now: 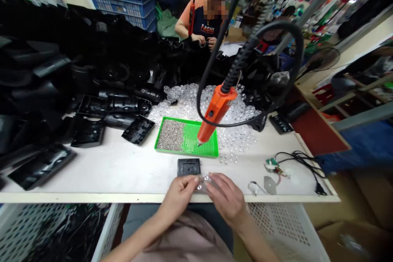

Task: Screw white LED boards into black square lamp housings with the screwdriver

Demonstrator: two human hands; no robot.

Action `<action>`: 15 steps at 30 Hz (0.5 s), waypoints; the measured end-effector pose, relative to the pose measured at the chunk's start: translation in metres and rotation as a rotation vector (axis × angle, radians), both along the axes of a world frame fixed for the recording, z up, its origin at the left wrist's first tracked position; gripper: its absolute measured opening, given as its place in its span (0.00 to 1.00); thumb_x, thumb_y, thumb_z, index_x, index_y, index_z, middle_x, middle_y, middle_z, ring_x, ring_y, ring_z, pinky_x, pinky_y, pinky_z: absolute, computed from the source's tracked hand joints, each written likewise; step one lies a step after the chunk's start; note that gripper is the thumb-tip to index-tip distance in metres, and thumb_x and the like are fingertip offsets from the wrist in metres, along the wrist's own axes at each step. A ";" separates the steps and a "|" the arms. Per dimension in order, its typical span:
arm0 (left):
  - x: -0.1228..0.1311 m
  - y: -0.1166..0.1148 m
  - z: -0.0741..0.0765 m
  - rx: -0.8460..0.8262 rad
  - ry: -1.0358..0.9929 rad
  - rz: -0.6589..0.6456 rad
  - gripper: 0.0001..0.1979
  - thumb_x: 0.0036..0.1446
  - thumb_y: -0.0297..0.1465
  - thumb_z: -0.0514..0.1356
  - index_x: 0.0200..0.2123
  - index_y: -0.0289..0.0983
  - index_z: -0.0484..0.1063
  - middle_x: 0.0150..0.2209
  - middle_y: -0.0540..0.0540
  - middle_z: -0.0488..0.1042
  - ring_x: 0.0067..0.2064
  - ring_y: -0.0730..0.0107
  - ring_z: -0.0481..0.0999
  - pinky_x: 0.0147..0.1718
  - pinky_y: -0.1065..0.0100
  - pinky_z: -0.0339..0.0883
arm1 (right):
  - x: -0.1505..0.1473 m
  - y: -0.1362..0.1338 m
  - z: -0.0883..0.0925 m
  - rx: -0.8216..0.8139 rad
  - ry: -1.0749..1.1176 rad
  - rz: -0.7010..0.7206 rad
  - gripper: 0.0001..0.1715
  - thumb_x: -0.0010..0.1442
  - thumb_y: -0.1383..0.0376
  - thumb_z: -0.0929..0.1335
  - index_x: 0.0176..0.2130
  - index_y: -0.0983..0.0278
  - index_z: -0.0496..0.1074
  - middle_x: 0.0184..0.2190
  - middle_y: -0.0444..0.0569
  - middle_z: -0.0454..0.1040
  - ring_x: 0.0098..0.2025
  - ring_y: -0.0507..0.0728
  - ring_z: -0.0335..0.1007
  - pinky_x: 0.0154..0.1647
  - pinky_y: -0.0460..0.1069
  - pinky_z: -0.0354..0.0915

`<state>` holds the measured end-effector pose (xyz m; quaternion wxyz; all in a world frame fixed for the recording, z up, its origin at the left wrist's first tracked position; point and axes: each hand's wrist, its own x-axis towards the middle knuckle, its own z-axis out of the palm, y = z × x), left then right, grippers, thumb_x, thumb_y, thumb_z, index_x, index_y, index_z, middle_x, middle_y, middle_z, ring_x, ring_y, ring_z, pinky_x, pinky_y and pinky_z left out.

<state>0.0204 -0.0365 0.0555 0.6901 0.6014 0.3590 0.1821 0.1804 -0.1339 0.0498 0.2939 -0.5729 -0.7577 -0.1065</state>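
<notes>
Forearms (138, 237) reach in over the worktop's front edge (92, 197), wrists angled inward. Left hand (178, 196) and right hand (225, 198) meet just above that edge, fingertips (194, 179) of both pinching a small clear plastic piece (204, 180). Just ahead lies a black plastic panel (188, 167). Beyond, a green tray (202, 147) holds small metal parts (170, 135) heaped in its left part; clear plastic lenses (196, 104) are piled behind. Orange electric screwdriver (216, 108) hangs above the tray.
</notes>
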 end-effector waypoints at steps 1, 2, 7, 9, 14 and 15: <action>-0.005 -0.001 0.000 -0.004 0.020 -0.004 0.24 0.60 0.47 0.52 0.28 0.33 0.74 0.26 0.48 0.75 0.30 0.67 0.70 0.34 0.68 0.65 | -0.004 0.000 -0.002 0.020 -0.047 0.012 0.19 0.62 0.72 0.64 0.53 0.62 0.69 0.44 0.54 0.78 0.47 0.58 0.73 0.44 0.54 0.72; -0.010 0.000 0.001 0.004 0.041 -0.016 0.24 0.61 0.47 0.51 0.28 0.33 0.75 0.26 0.47 0.75 0.30 0.66 0.71 0.34 0.68 0.65 | -0.007 0.001 -0.003 0.038 -0.084 0.030 0.20 0.63 0.72 0.63 0.53 0.61 0.70 0.42 0.53 0.79 0.44 0.58 0.74 0.42 0.54 0.71; -0.037 0.013 0.003 0.481 0.323 0.080 0.22 0.64 0.42 0.49 0.48 0.36 0.74 0.42 0.42 0.77 0.45 0.57 0.73 0.47 0.59 0.65 | -0.012 0.023 -0.010 0.053 -0.053 -0.011 0.19 0.63 0.73 0.63 0.52 0.61 0.71 0.39 0.50 0.79 0.41 0.56 0.72 0.40 0.52 0.67; -0.041 0.024 -0.005 0.733 0.410 0.073 0.25 0.60 0.42 0.55 0.57 0.37 0.66 0.52 0.39 0.72 0.53 0.53 0.69 0.53 0.54 0.61 | -0.012 0.037 -0.013 0.027 -0.088 -0.002 0.16 0.63 0.73 0.64 0.49 0.62 0.72 0.39 0.50 0.79 0.41 0.57 0.71 0.40 0.52 0.65; -0.037 0.043 -0.033 0.963 0.451 -0.138 0.28 0.59 0.36 0.60 0.61 0.39 0.60 0.60 0.39 0.65 0.59 0.55 0.65 0.56 0.54 0.60 | -0.013 0.057 -0.018 -0.043 -0.183 -0.034 0.12 0.64 0.72 0.64 0.45 0.65 0.74 0.39 0.51 0.79 0.40 0.57 0.69 0.39 0.53 0.62; -0.037 0.044 -0.037 0.986 0.458 -0.146 0.27 0.60 0.36 0.60 0.61 0.39 0.60 0.60 0.39 0.66 0.59 0.56 0.65 0.55 0.55 0.61 | -0.015 0.058 -0.020 -0.067 -0.170 -0.062 0.11 0.64 0.71 0.64 0.44 0.65 0.74 0.39 0.51 0.79 0.41 0.57 0.69 0.40 0.54 0.62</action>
